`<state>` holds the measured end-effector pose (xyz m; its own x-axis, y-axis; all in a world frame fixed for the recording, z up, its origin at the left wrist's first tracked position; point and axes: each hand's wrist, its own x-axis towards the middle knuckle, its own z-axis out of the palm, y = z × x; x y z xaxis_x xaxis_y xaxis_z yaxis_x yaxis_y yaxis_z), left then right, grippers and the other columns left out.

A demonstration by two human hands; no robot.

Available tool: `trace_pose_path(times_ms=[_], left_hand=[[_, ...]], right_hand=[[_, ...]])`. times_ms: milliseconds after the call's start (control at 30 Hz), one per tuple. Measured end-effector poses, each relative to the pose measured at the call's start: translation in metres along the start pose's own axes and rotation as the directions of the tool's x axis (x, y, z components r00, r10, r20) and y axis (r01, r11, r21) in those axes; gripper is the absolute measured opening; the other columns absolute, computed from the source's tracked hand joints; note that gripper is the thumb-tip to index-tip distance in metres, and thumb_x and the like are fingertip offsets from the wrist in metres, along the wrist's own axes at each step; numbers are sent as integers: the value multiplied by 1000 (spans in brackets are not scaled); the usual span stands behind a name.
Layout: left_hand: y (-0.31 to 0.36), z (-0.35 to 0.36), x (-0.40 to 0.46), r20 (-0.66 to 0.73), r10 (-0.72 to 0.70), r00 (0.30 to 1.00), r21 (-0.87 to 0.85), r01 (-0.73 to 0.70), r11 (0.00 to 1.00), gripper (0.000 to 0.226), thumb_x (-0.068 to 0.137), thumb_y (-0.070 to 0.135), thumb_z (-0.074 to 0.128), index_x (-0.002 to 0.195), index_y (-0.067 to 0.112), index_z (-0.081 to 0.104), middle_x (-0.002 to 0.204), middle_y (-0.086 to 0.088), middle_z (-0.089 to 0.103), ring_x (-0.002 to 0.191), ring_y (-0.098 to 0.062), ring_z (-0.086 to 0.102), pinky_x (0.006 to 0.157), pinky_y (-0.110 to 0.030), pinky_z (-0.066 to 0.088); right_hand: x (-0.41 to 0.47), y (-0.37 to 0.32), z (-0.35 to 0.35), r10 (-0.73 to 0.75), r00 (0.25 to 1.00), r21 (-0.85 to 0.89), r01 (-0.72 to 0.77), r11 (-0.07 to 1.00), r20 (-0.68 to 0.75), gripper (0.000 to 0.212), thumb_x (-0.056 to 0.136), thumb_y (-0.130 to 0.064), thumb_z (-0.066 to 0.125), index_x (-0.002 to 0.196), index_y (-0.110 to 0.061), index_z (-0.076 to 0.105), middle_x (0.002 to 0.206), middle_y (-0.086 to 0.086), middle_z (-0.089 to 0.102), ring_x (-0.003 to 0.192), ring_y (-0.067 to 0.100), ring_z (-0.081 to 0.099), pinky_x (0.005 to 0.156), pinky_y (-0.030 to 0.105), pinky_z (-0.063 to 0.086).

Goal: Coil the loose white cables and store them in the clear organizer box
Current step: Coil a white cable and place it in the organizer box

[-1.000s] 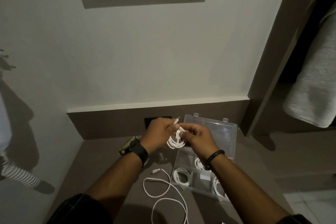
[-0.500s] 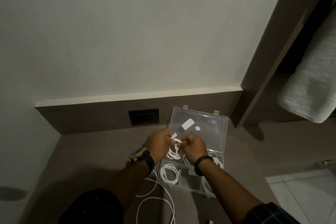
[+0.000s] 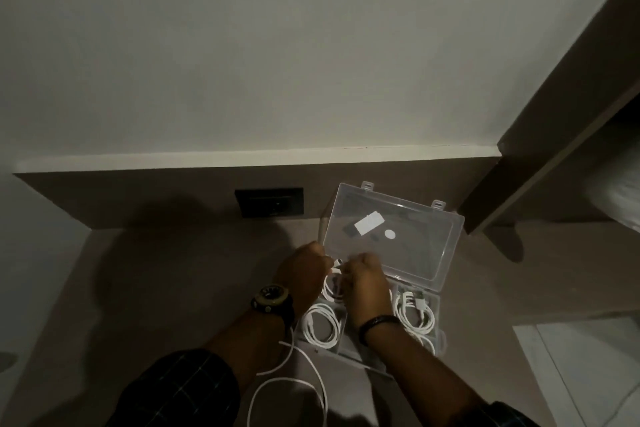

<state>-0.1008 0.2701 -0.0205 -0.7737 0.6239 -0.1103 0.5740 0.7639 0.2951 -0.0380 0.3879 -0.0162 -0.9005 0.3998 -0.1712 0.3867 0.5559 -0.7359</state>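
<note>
Both hands bunched up over the back-left corner of the clear organizer box (image 3: 446, 291), pinching a small white cable coil (image 3: 333, 284) between them.

Left hand (image 3: 304, 274) and right hand (image 3: 365, 282) are curled almost closed, fingertips nearly touching, each gripping the coil right above the open box, just in front of its raised lid (image 3: 394, 236). Two more coiled cables already sit in compartments: one (image 3: 322, 326) below the hands, one (image 3: 414, 315) to the right. A loose cable (image 3: 294, 381) snakes across the counter (image 3: 173, 288) near the left forearm, just beside the box's front edge.
</note>
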Motion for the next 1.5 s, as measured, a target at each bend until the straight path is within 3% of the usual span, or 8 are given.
trace_pose_path(times_ms=[133,233,367,567,733,967,1300,1500], left_hand=[[3,-5,-3,-60,97,993,68,-93,993,24,90,30,46,83,16,65,89,-7,62,79,-22,64,63,-28,51],[3,-3,-6,-75,49,996,11,-48,999,23,91,28,45,85,14,62,91,-9,59,82,-26,62,62,-28,41],[-3,3,-14,-71,-47,996,-133,38,990,22,87,43,44,92,26,56,94,-1,52,86,-23,57,67,-30,47],[2,10,-25,29,-105,994,-221,109,969,16,91,19,47,92,7,57,97,-16,58,88,-35,59,76,-46,51],[1,4,-27,95,-91,991,-220,110,969,28,92,28,48,69,14,54,90,-18,61,90,-33,56,71,-29,39],[9,7,-20,65,-224,972,-150,232,961,31,84,34,65,96,6,63,115,-15,57,98,-33,60,78,-35,45],[12,-3,-23,28,-167,986,-279,168,946,24,85,20,59,97,1,67,104,-21,68,96,-35,62,77,-26,40],[-7,-29,-56,-52,-221,974,-425,179,887,38,79,25,43,91,3,72,98,-18,73,93,-35,64,83,-41,50]], right_hand=[[-1,3,-5,-158,983,-55,164,985,95,19,89,-22,51,108,-20,54,98,3,54,77,10,60,64,17,49],[0,4,-8,-265,956,-234,289,928,128,8,83,-38,54,83,-30,54,78,6,66,67,15,65,63,41,52],[6,5,-5,-308,942,-316,336,887,135,10,82,-26,48,73,-22,48,64,-2,58,50,3,54,51,28,41],[7,5,-5,-237,967,-310,256,916,97,19,85,-26,43,67,-21,47,64,-2,52,56,13,50,53,29,36],[7,15,-9,-237,947,-371,305,877,217,14,90,-11,46,90,-9,61,95,9,58,89,25,55,72,31,43],[20,5,-27,-301,823,-490,537,686,482,23,88,-23,56,104,-13,69,112,12,56,102,32,55,85,36,48],[23,-14,-24,-129,885,-648,421,635,448,31,81,-21,67,111,-14,60,114,14,60,101,35,60,88,43,52],[5,-6,-34,-154,933,-481,303,823,325,20,84,-10,59,101,-7,69,106,18,69,100,35,62,86,34,48]])
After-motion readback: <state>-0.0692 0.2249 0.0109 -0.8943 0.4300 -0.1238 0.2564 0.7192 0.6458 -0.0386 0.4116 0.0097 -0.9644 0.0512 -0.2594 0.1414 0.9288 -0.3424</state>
